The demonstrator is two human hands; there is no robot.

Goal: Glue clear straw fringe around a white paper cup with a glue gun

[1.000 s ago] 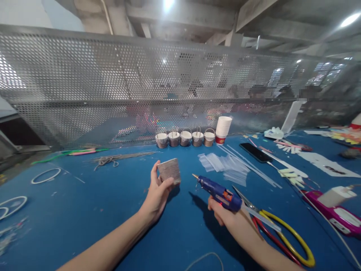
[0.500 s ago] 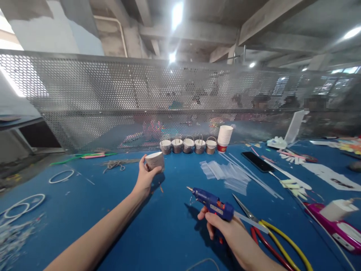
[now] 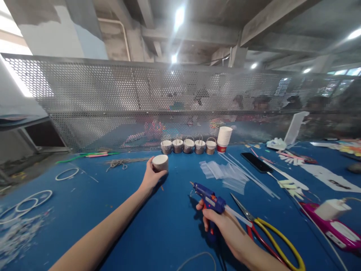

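Note:
My left hand (image 3: 151,174) is closed around the side of a small paper cup (image 3: 160,164) with a white inside and a grey-brown outer wrap. The cup is upright at the table, in front of the row of cups; whether it rests on the surface I cannot tell. In my right hand (image 3: 217,220) is a blue hot glue gun (image 3: 208,197), gripped by its handle. Its nozzle points to the upper left, and a clear glue stick (image 3: 238,215) sticks out of its back. Scissors (image 3: 255,220) with red and yellow handles lie open beside my right hand.
Several wrapped cups with handles (image 3: 188,146) line the back, beside a cup stack (image 3: 224,138). Glue sticks (image 3: 225,173), a phone (image 3: 256,162) and a magenta power strip (image 3: 329,226) lie right. Twine (image 3: 118,163) and white rings (image 3: 67,174) lie left. A perforated metal screen (image 3: 113,98) stands behind.
The cup in my left hand has gone from tilted to upright and shifted slightly right. My right hand still holds the glue gun, now a little lower and tipped more downward at the back.

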